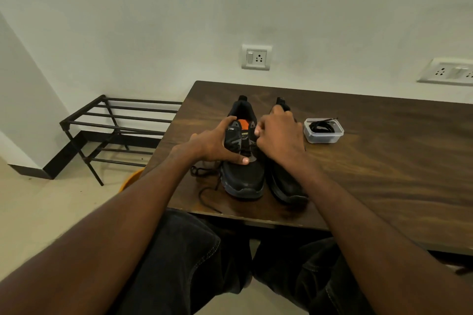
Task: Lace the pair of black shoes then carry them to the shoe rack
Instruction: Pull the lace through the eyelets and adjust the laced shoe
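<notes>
On the tabletop [384, 156]: lacing the first of two black shoes.
The left hand [217, 143] grips the left shoe [243, 179] by its tongue; the right hand [279, 135] pinches the lace [204, 186] at the eyelets, beside the right shoe [284, 186]. Best practice: steady the shoe, draw slack evenly. The shoe rack [115, 125] stands well apart.

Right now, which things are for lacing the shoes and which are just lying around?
For the job:
left shoe, held by left hand
right shoe
loose lace
right hand at the lace
tub with spare lace
shoe rack

Just there:
wall socket
orange thing beneath the table
</notes>
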Available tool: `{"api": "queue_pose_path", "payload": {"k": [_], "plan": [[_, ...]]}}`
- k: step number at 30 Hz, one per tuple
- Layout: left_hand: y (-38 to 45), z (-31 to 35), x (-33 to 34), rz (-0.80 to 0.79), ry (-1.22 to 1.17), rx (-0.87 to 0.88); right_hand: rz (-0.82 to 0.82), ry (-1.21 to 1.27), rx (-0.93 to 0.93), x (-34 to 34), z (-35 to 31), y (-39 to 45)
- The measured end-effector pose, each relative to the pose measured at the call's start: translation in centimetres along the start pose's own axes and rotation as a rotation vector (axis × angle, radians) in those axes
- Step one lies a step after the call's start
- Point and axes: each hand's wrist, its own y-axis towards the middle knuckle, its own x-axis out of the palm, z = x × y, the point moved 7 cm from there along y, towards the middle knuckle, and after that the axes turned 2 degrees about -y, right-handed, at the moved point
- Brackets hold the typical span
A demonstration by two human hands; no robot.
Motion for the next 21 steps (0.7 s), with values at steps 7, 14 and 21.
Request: {"api": "queue_pose_path", "payload": {"k": [7,14,21], "plan": [[0.0,0.1,0.0,0.034,0.041,0.016,-0.116,-0.128,-0.131,3.1,-2.5,-0.5],[0.0,-0.2,0.0,0.02,0.01,-0.01,0.035,0.08,0.124,-0.2,0.7,0.4],[0.3,-0.2,0.0,-0.002,-0.005,0.012,0.007,-0.105,0.192,-3.0,3.5,-1.5]]}}
